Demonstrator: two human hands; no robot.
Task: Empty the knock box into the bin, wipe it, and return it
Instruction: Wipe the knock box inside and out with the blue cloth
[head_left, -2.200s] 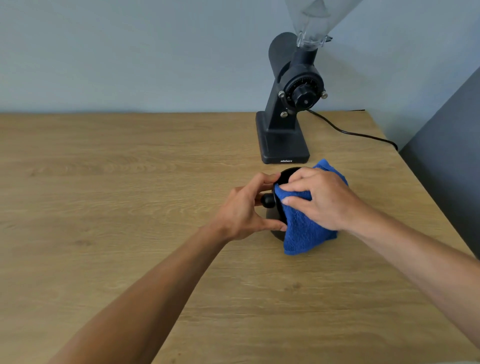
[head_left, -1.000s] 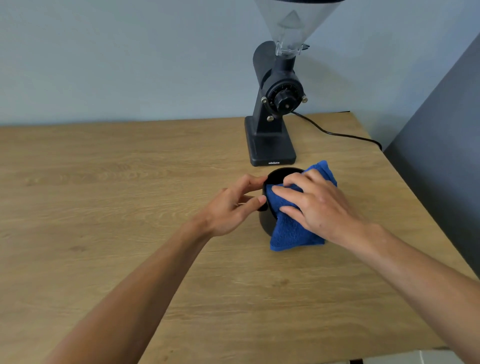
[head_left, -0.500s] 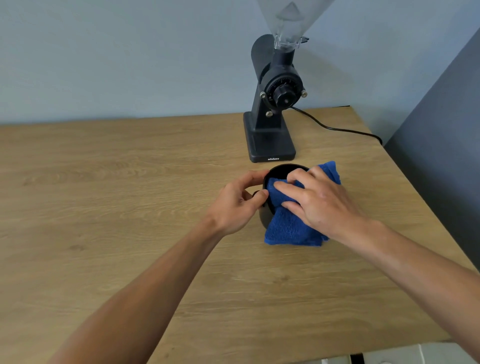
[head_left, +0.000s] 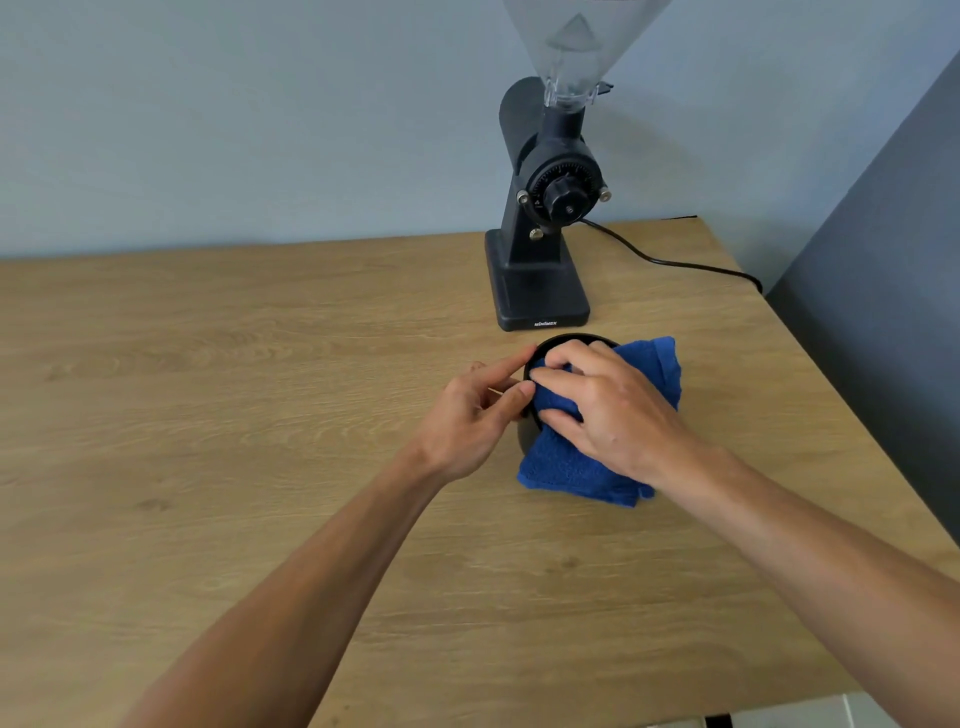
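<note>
The black round knock box stands on the wooden table, just in front of the grinder. Most of it is hidden by my hands and a blue cloth. My left hand grips the box's left side, index finger along the rim. My right hand presses the blue cloth into and over the box's opening, fingers spread on the fabric. The cloth drapes down the box's near side onto the table. The bin is not in view.
A black coffee grinder with a clear hopper stands at the back of the table, its black cable running right to the table's edge. A dark grey wall panel borders the right side.
My right hand has pushed the cloth further into the box, fingers shifting toward the left rim. The left hand keeps its hold. The box has turned more upright since the earliest frame.
</note>
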